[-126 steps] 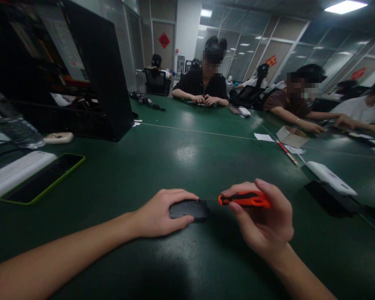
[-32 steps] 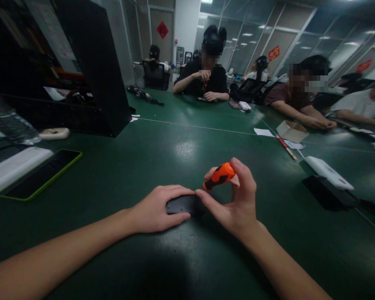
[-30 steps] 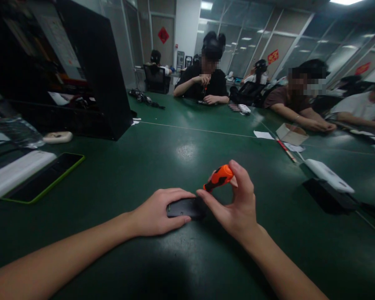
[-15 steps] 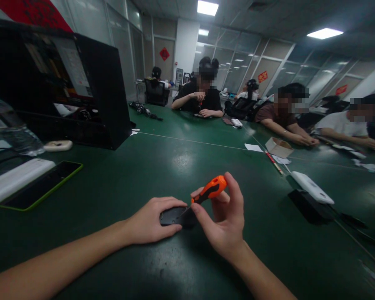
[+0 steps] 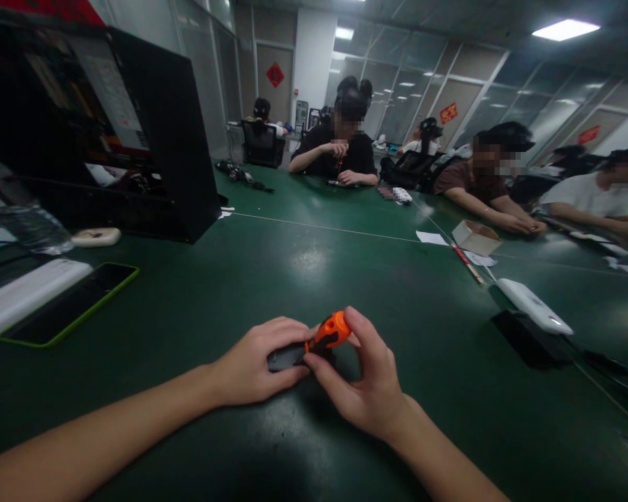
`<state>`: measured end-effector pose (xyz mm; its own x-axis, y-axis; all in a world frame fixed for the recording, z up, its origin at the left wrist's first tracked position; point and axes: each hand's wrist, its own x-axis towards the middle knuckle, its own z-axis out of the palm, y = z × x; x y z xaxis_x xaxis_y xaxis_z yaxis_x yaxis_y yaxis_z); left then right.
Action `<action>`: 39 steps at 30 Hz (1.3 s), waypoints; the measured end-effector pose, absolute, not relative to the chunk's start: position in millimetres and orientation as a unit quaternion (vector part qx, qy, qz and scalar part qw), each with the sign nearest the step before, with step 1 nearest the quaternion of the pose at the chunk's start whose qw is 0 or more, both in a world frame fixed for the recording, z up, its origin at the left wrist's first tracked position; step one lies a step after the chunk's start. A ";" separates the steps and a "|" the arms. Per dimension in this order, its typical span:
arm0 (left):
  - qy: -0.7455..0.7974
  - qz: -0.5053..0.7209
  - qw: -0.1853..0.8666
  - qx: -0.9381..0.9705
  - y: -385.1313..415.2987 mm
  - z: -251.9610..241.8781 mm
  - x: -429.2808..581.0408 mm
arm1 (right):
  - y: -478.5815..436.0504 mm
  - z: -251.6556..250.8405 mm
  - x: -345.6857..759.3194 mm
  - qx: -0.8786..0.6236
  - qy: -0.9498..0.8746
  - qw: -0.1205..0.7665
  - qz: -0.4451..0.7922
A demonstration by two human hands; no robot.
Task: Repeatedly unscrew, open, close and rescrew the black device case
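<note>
My left hand [image 5: 254,364] rests on the green table [image 5: 230,293], its thumb and fingers closed around the sides of a small dark, rounded thing that looks like a computer mouse [image 5: 282,358]. Between the thumb and fingers of my right hand [image 5: 371,383] is a screwdriver [image 5: 331,330] with a stubby orange and black handle. It leans down to the left over the mouse's right end. My right thumb hides its tip and that end, so whether it sits in a screw cannot be told.
An open black computer case [image 5: 178,139] stands at the left, near a phone [image 5: 78,307], a long white device [image 5: 28,296] and a water bottle [image 5: 26,216]. To the right lie a white device [image 5: 534,305], a black box [image 5: 528,338] and a small carton [image 5: 476,240]. Several people sit beyond.
The screwdriver and my right hand have moved left and slightly down, with the handle now closer to my left hand and the mouse. My left hand keeps its grip. The view has shifted slightly.
</note>
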<state>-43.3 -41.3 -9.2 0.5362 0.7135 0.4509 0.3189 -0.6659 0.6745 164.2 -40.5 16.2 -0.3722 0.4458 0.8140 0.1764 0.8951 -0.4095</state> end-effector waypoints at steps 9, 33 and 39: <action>0.227 0.432 0.202 0.849 -44.1 -2.4 -43.2 | -43.5 15.3 161.2 -0.205 -0.833 0.475 0.196; 0.236 0.466 0.169 0.836 -46.3 2.2 -39.5 | -56.4 20.3 142.6 -0.253 -0.787 0.515 0.227; 0.257 0.457 0.172 0.834 -45.0 -5.0 -43.4 | -56.3 15.1 147.6 -0.214 -0.821 0.466 0.252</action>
<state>-43.4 -45.0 -5.0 0.4497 0.5856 0.6744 0.2707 -0.8089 0.5219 147.6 -56.3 15.1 -0.4751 0.5860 0.6565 0.1163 0.7813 -0.6132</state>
